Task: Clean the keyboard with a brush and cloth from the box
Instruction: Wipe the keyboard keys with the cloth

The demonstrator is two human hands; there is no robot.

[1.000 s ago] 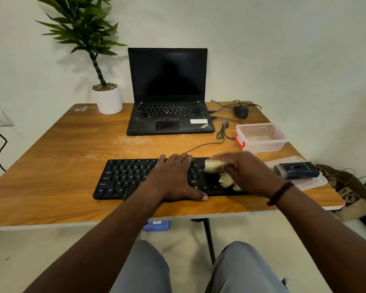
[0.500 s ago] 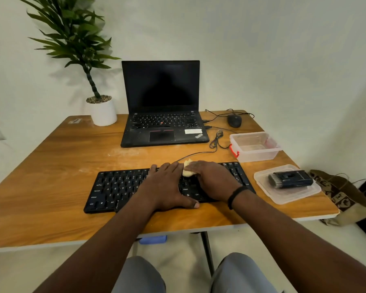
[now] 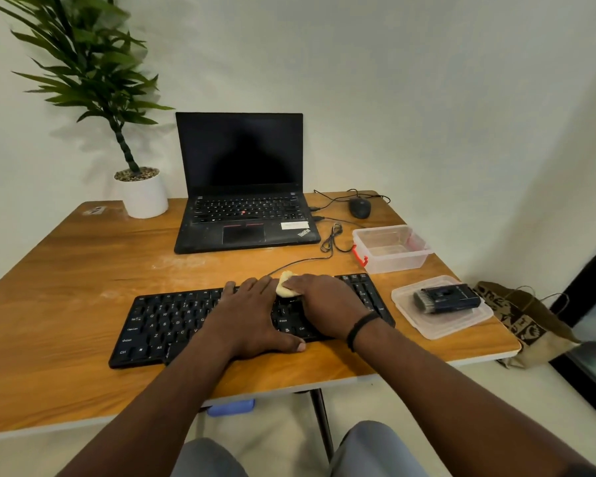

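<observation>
Right hand (image 3: 327, 302) gripping cloth (image 3: 284, 285), now wiping keyboard (image 3: 172, 321) mid top row after sliding left off right end. Left hand (image 3: 255, 318) staying flat, fingers straight, pinning board. Brush (image 3: 444, 297) lying on lid (image 3: 441, 323) on bench (image 3: 66, 287), so I'm judging cloth pass underway.

We sit at what looks like a small home office or study corner. A wooden desk (image 3: 66, 287) stands against a plain pale wall (image 3: 393, 80). At its far edge an open black laptop (image 3: 241, 187) faces us, with a wired mouse (image 3: 360, 207) to its right and a potted plant (image 3: 131, 166) in a white pot to its left. A separate black keyboard (image 3: 159, 325) lies near us, and a brown paper bag (image 3: 527, 321) sits on the floor at the right.
</observation>
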